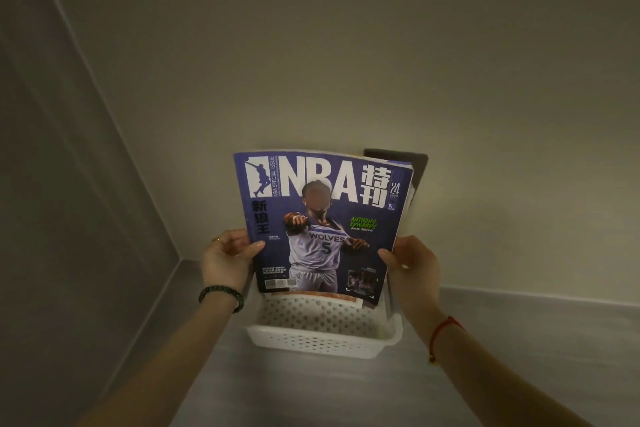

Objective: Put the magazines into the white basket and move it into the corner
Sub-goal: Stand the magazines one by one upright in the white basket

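At far left, a grey wall, meeting a paler wall in a corner just left of the left hand. Along the bottom of both walls, a grey baseboard. Below, a grey floor.

Left hand next, with a ring on one finger and a dark beaded bracelet on the wrist. Closed on the left edge of the NBA magazine, thumb on the front cover, the other fingers behind.

In the middle, the NBA magazine, purple cover, upright and leaning a little back toward the paler wall, lower edge down inside the white basket. Behind it, more magazines in the same basket: a dark corner visible at upper right, an orange edge visible just under the purple cover. Exact number of these not possible to tell. White basket standing on the floor, near the corner, close to the paler wall; whether touching the wall, not possible to tell, because hidden by the magazines. Front part of the basket bottom bare, with small holes.

At right, right hand, with a red string bracelet on the wrist. Closed on the right edge of the NBA magazine, thumb on the cover. Both hands well apart, one at each side of the cover.
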Demonstrator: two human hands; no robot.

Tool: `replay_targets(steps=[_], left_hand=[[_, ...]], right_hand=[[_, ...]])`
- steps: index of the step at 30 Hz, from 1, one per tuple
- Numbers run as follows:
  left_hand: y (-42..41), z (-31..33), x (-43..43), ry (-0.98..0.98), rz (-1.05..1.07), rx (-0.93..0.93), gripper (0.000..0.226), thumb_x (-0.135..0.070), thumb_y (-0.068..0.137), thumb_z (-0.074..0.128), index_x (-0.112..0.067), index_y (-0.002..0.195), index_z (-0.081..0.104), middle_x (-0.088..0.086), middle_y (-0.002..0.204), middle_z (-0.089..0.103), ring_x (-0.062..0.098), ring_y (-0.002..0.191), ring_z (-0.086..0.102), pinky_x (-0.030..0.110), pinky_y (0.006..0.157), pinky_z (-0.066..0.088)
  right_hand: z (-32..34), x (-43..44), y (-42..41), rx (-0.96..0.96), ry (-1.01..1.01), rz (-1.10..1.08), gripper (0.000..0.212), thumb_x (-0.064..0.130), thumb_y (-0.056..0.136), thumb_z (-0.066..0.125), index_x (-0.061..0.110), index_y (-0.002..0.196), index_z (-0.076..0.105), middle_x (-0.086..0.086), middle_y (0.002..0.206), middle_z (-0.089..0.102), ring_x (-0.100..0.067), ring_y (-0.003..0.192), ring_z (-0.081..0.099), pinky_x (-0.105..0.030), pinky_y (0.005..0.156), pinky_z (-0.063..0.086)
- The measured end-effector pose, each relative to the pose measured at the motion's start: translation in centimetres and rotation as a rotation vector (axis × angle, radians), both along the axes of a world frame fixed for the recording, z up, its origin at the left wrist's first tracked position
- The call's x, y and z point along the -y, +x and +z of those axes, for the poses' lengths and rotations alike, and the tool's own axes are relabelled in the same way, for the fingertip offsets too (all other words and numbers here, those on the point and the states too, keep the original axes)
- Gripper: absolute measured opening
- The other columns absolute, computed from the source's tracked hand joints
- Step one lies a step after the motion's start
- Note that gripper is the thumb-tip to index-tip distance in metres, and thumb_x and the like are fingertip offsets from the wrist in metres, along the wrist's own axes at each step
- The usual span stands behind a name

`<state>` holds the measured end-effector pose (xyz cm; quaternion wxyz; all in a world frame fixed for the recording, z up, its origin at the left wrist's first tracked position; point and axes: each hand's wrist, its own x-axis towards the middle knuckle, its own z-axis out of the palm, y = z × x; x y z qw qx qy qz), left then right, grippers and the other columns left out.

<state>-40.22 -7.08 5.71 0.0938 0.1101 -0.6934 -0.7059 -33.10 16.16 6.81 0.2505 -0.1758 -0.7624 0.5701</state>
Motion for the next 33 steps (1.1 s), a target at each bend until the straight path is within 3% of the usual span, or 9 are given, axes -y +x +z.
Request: replay_targets(steps=[4,6,10,15,19,22,25,30,33], left_hand=[[0.6,-1.6,0.2,0.021,-0.003,0.065,0.015,0.007,0.073,0.065,0.004,0.087,0.061,0.004,0.071,0.06,0.02,0.063,0.054,0.018,0.048,0.051],[0.3,-1.9,0.0,0.02,-0.015,0.098,0.01,0.006,0.073,0.066,0.004,0.082,0.062,0.006,0.072,0.062,0.023,0.066,0.056,0.03,0.065,0.053],[-0.1,-1.8,-0.1,-0.039,0.003,0.162,0.012,-0.002,0.073,0.07,-0.004,0.077,0.059,0.015,0.085,0.062,0.026,0.079,0.057,0.043,0.083,0.051],[3.0,-0.9,-0.8,-0.034,0.011,0.149,0.018,-0.013,0.078,0.066,-0.018,0.067,0.053,0.006,0.072,0.059,0.026,0.074,0.056,0.033,0.064,0.052],[7.9,-0.4,-3.2,-0.008,-0.03,0.154,0.01,-0.018,0.084,0.059,-0.013,0.076,0.056,0.008,0.078,0.06,0.021,0.066,0.057,0.038,0.074,0.051],[11.9,-0.4,-6.8,0.024,-0.116,0.167,0.01,-0.016,0.088,0.053,-0.006,0.088,0.055,0.011,0.083,0.061,0.022,0.067,0.058,0.031,0.061,0.053],[15.9,-0.6,-11.9,0.083,-0.266,0.26,0.017,-0.02,0.091,0.047,-0.009,0.081,0.056,0.01,0.08,0.06,0.021,0.068,0.057,0.028,0.058,0.05],[23.1,-1.5,-22.1,0.126,-0.525,0.473,0.029,-0.027,0.095,0.037,-0.004,0.096,0.055,0.008,0.078,0.059,0.02,0.067,0.055,0.028,0.059,0.045],[27.2,-2.0,-28.6,0.198,-0.647,0.569,0.027,-0.026,0.095,0.037,-0.008,0.084,0.055,0.009,0.076,0.058,0.017,0.054,0.055,0.021,0.043,0.044]], right_hand=[[-1.9,0.1,0.2,0.146,0.004,-0.035,0.018,-0.002,0.076,0.065,0.004,0.067,0.051,-0.003,0.064,0.057,-0.016,0.059,0.052,-0.013,0.045,0.04],[-2.3,-0.1,0.1,0.21,0.059,-0.065,0.016,0.003,0.076,0.067,0.007,0.068,0.054,-0.005,0.069,0.058,-0.015,0.059,0.05,-0.02,0.049,0.035],[-1.7,-0.8,-0.2,0.249,0.101,-0.06,0.007,0.009,0.08,0.066,0.002,0.08,0.066,-0.002,0.076,0.06,-0.006,0.057,0.049,-0.002,0.044,0.032],[-0.6,-1.7,1.3,0.279,0.043,0.032,0.016,0.01,0.083,0.061,0.009,0.098,0.066,-0.001,0.087,0.063,-0.014,0.073,0.058,-0.015,0.058,0.044],[-1.7,-3.9,5.9,0.287,-0.042,0.102,0.018,0.003,0.082,0.059,0.008,0.099,0.064,-0.01,0.085,0.066,-0.029,0.078,0.064,-0.039,0.073,0.053],[-3.1,-7.1,10.6,0.31,-0.067,0.088,0.017,0.0,0.082,0.059,0.007,0.096,0.065,-0.004,0.074,0.064,-0.023,0.067,0.064,-0.028,0.058,0.053],[-4.0,-11.1,15.5,0.341,-0.088,0.051,0.015,-0.003,0.082,0.058,0.008,0.09,0.065,0.0,0.069,0.062,-0.011,0.053,0.063,-0.015,0.047,0.05],[-4.6,-19.4,24.0,0.397,-0.101,-0.006,0.015,0.0,0.083,0.058,0.014,0.087,0.063,-0.004,0.072,0.063,-0.005,0.051,0.063,-0.016,0.047,0.049],[-4.5,-25.3,29.1,0.424,-0.091,-0.09,0.016,0.0,0.083,0.058,0.006,0.096,0.064,-0.003,0.07,0.063,-0.011,0.056,0.063,-0.02,0.051,0.05]])
